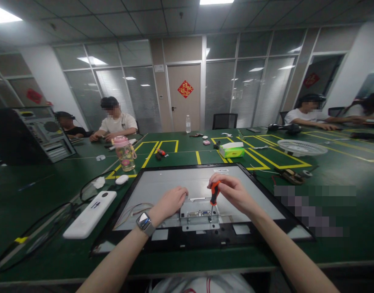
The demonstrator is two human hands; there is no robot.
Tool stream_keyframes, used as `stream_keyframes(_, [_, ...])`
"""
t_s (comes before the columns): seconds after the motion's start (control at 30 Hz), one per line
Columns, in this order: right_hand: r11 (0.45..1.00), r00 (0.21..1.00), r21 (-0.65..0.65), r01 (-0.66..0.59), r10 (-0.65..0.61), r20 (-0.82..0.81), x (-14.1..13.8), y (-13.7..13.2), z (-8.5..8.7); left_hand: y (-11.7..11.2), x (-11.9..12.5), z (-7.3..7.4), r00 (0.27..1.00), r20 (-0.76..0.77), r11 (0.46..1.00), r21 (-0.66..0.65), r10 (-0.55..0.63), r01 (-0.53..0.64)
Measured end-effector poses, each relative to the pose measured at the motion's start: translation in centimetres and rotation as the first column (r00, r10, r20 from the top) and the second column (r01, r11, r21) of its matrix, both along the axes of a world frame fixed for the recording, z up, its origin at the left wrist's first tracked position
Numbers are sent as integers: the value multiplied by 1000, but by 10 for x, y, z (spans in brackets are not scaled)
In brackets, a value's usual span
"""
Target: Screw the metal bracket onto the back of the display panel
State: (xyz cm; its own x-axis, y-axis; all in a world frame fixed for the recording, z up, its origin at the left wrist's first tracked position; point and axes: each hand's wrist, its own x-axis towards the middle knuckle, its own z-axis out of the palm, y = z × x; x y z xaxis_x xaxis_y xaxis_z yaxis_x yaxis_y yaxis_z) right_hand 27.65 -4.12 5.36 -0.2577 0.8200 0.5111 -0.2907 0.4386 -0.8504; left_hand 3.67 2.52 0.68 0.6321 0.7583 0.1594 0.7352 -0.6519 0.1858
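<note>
From the head camera we see, at lower centre of the frame, our right hand (233,191) closed around an orange-handled screwdriver (214,198). It stands upright with its tip on the metal bracket (195,216) of the opened monitor (161,184). Our left hand (171,202) rests on the panel just beside it, gripping nothing.

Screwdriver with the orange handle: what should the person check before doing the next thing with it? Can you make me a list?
1. Grip: the right hand is closed around the handle of the screwdriver: ok.
2. Angle: the screwdriver stands nearly upright: ok.
3. Tip sitting properly in a screw on the metal plate: cannot tell, too small to see.
4. Steadying: the left hand rests on the monitor back: ok.
5. Left hand apart from the tip: ok.
6. Wires out of the way: ok, they lie to the left of the metal plate.
</note>
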Motion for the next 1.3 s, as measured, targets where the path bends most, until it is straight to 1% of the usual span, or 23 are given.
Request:
stream_keyframes(0.43, [1000,999,-10,-27,27,-36,2,4,-7,2,-2,-4,1000,9,1000,1,-10,10])
stream_keyframes(0.73, [998,998,19,-57,57,-1,4,3,-3,1,-4,-4,1000,19,1000,-15,-3,3])
stream_keyframes(0.93, [995,995,25,-98,98,10,3,6,-5,-1,-4,-4,1000,15,1000,-24,12,-11])
stream_keyframes(1.17, [997,997,11,-81,81,2,0,11,-9,-6,-6,-1,1000,15,999,-48,11,-11])
stream_keyframes(1.3, [997,997,14,-82,82,5,1,14,-10,-7,-5,1,1000,-18,998,-64,18,-19])
